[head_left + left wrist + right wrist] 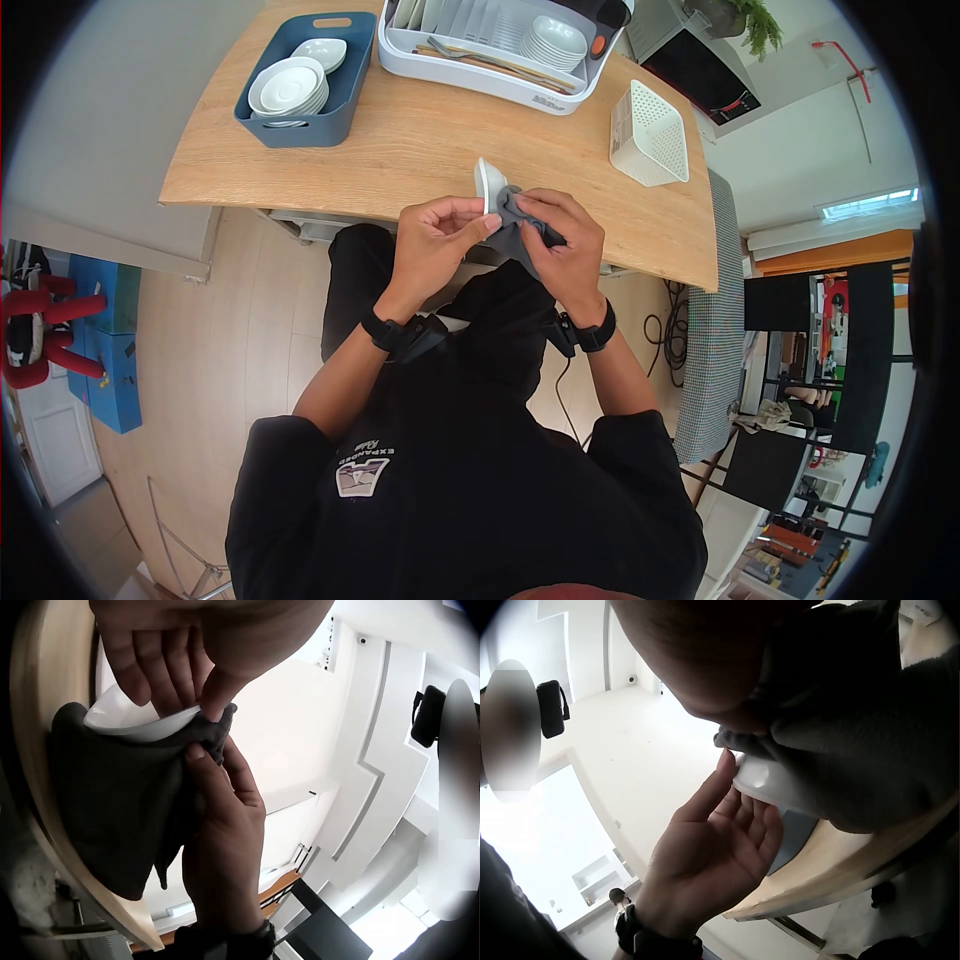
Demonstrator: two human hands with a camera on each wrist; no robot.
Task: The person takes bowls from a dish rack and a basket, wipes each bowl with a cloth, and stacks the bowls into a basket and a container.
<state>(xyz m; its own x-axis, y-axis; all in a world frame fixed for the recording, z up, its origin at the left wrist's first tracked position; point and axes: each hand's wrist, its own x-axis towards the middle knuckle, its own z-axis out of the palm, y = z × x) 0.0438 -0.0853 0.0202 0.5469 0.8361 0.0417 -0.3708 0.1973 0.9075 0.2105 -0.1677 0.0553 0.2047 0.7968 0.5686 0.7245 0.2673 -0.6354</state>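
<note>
Left hand [430, 245]: thumb and fingers pinching the rim of a shallow white bowl [487, 185], which I view tilted on edge at the near side of the wooden table [420, 150]. Right hand [572, 240]: fingers curled round a gray cloth [508, 236], bunched against the bowl. Beyond the hands I observe, from left to right, a blue bin [345, 122] containing stacked white dishes [290, 88]; a white dish rack [455, 80] bearing plates, bowls and utensils; and a perforated white basket [632, 150].
</note>
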